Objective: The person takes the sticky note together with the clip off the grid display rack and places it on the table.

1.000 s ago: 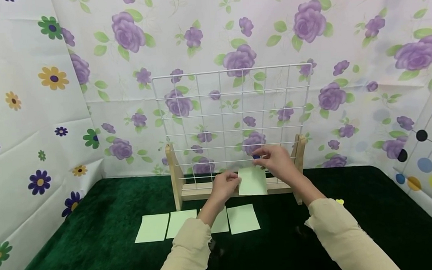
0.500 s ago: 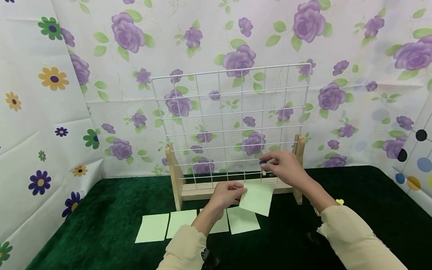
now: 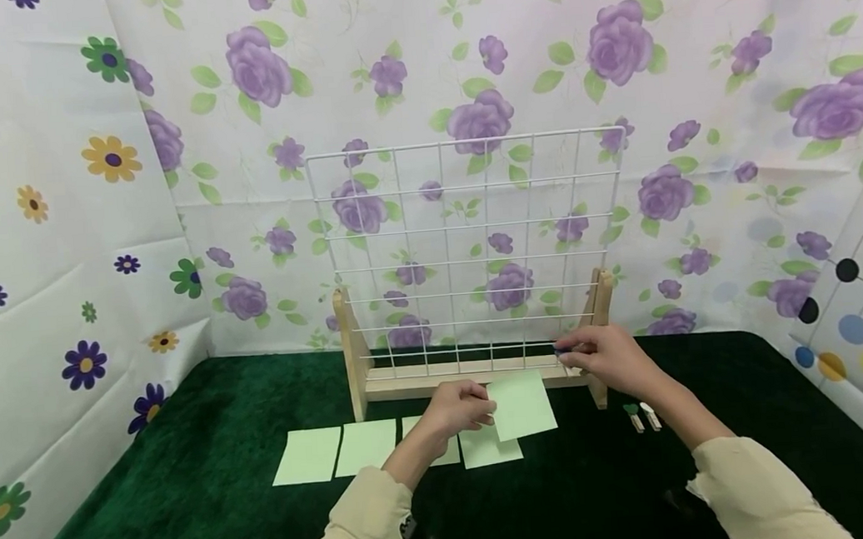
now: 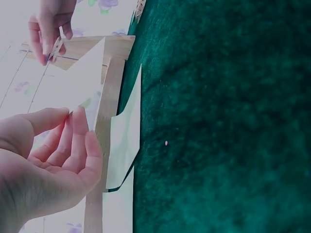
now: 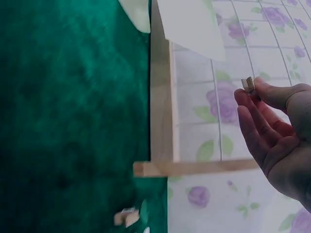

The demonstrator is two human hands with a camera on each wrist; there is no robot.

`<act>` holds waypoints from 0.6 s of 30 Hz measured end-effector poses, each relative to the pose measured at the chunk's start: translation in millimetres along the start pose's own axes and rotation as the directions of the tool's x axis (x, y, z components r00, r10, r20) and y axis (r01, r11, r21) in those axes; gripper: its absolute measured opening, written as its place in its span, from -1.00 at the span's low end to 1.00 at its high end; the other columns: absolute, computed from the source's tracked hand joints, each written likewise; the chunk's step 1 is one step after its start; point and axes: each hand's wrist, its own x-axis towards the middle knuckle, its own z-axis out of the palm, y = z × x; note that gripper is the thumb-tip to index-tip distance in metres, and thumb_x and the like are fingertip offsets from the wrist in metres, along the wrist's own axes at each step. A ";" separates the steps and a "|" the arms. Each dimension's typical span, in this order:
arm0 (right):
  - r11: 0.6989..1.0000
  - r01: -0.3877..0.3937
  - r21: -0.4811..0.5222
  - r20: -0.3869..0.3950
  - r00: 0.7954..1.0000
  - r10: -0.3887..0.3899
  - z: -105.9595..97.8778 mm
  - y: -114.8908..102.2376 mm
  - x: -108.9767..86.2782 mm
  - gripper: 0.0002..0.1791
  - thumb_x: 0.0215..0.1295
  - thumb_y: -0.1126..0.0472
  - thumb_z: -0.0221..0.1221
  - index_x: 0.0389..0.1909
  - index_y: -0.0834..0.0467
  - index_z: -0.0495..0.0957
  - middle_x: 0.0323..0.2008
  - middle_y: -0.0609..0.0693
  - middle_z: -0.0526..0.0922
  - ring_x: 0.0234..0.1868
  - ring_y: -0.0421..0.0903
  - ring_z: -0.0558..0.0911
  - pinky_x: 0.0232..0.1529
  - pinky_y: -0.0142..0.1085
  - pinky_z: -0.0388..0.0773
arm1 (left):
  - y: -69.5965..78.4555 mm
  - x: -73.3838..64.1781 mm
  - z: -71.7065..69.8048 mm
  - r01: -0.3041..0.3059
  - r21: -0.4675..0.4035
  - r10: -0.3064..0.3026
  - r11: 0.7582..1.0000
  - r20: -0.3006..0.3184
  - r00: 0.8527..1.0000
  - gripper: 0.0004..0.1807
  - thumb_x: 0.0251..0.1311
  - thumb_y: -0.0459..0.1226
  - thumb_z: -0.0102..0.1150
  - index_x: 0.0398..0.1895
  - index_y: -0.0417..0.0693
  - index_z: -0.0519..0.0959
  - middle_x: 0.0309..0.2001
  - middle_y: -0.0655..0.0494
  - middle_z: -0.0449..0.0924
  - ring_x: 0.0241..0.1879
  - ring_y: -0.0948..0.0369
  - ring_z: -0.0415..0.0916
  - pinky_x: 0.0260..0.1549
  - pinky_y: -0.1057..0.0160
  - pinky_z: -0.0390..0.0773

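Observation:
In the head view my left hand (image 3: 452,410) pinches the left edge of a pale green square paper (image 3: 527,405), held in front of the rack's base and partly over another sheet. Thumb and fingertips of my right hand (image 3: 611,361) pinch a small wooden clothespin (image 5: 248,85) with a blue decoration, its jaws facing away from the palm in the right wrist view. The hand is in front of the lower right of a white wire grid rack (image 3: 351,359) with a wooden stand. The clothespin and the paper are apart.
Several pale green papers lie in a row on the dark green cloth (image 3: 191,487), such as the leftmost sheet (image 3: 307,456). Right of the rack lie a clothespin with a green top (image 3: 633,418) and one with a white top (image 3: 651,417). Flowered sheets hang behind.
My right hand has moved down and right with the clothespin, away from the paper. My left hand has lowered the paper from the grid; it tilted, then straightened somewhat.

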 end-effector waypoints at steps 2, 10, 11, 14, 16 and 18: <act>1.000 -0.012 -0.019 0.005 1.000 0.012 -1.6 5.6 -4.8 -0.73 0.33 0.22 0.21 -0.03 0.27 0.64 -0.13 0.17 0.66 -0.22 0.02 0.67 -0.30 -0.15 0.62 | -0.7 0.2 0.9 -0.004 -0.005 0.004 1.000 0.006 1.000 -0.85 0.24 -0.39 0.22 -0.18 -0.32 0.57 -0.35 0.00 0.65 -0.31 0.08 0.66 -0.20 0.11 0.61; 0.996 -0.087 -0.026 0.000 0.996 0.087 -5.1 30.9 -24.1 -0.74 0.34 0.25 0.19 -0.04 0.30 0.63 -0.29 0.02 0.68 -0.38 -0.08 0.63 -0.38 -0.23 0.57 | -1.4 6.0 10.2 -0.004 0.011 0.004 1.000 0.021 1.000 -0.86 0.22 -0.41 0.23 -0.20 -0.32 0.60 -0.38 0.01 0.66 -0.34 0.10 0.67 -0.22 0.15 0.62; 0.995 -0.101 -0.016 0.003 0.995 0.101 -6.0 34.2 -26.2 -0.73 0.35 0.25 0.18 -0.02 0.31 0.62 -0.31 0.01 0.67 -0.41 -0.08 0.62 -0.40 -0.23 0.56 | -1.1 7.0 11.5 0.000 0.014 0.000 1.000 0.019 1.000 -0.86 0.22 -0.41 0.23 -0.21 -0.32 0.61 -0.38 0.02 0.67 -0.35 0.11 0.67 -0.22 0.15 0.61; 0.992 -0.123 -0.018 0.014 0.992 0.124 -10.0 43.7 -32.0 -0.72 0.38 0.25 0.15 0.00 0.31 0.60 -0.32 -0.01 0.66 -0.40 -0.08 0.62 -0.40 -0.24 0.56 | -0.1 9.4 14.9 0.009 0.024 -0.010 1.000 0.009 1.000 -0.87 0.21 -0.42 0.23 -0.21 -0.32 0.61 -0.38 0.02 0.66 -0.36 0.12 0.66 -0.23 0.16 0.61; 0.990 -0.135 -0.030 0.022 0.991 0.135 -13.7 49.7 -36.5 -0.72 0.39 0.24 0.13 0.02 0.31 0.59 -0.34 -0.02 0.65 -0.41 -0.08 0.61 -0.41 -0.24 0.54 | 0.5 10.2 17.4 0.015 0.033 -0.015 0.999 0.004 1.000 -0.87 0.21 -0.42 0.23 -0.21 -0.31 0.60 -0.38 0.02 0.66 -0.36 0.13 0.66 -0.23 0.17 0.61; 0.988 -0.146 -0.041 0.026 0.989 0.147 -18.2 55.7 -42.0 -0.70 0.40 0.21 0.13 0.02 0.31 0.59 -0.35 -0.04 0.64 -0.41 -0.08 0.61 -0.41 -0.24 0.54 | 1.3 10.5 20.4 0.022 0.039 -0.022 0.999 0.005 1.000 -0.88 0.21 -0.41 0.23 -0.22 -0.30 0.60 -0.39 0.03 0.65 -0.37 0.14 0.65 -0.23 0.17 0.61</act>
